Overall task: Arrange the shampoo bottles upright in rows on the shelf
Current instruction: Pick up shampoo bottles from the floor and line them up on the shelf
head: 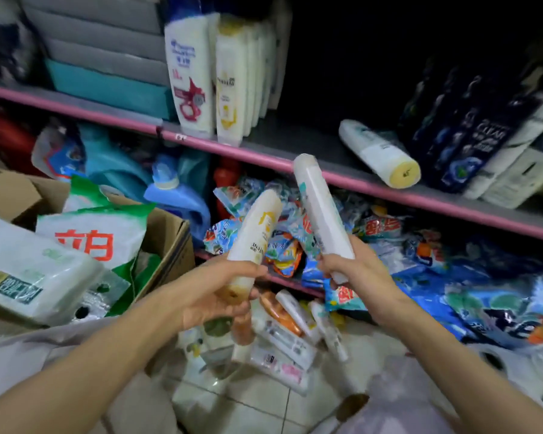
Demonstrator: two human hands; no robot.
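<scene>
A fallen bottle (381, 154) lies across the pink-edged shelf (264, 155)

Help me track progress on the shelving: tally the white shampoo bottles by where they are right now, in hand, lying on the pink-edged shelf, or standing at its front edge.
In hand: 2, left hand's bottle, right hand's bottle
Lying on shelf: 1
Standing at front edge: 2
Total: 5

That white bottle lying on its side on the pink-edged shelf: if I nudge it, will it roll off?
Probably, yes. The lying bottle looks round-bodied, with its yellow end at the shelf lip, so a sideways nudge may roll it. It looks like smooth plastic, likely slippery; grip around the body. Stood up, its narrow base may tip easily, so set it against the dark bottles.
</scene>
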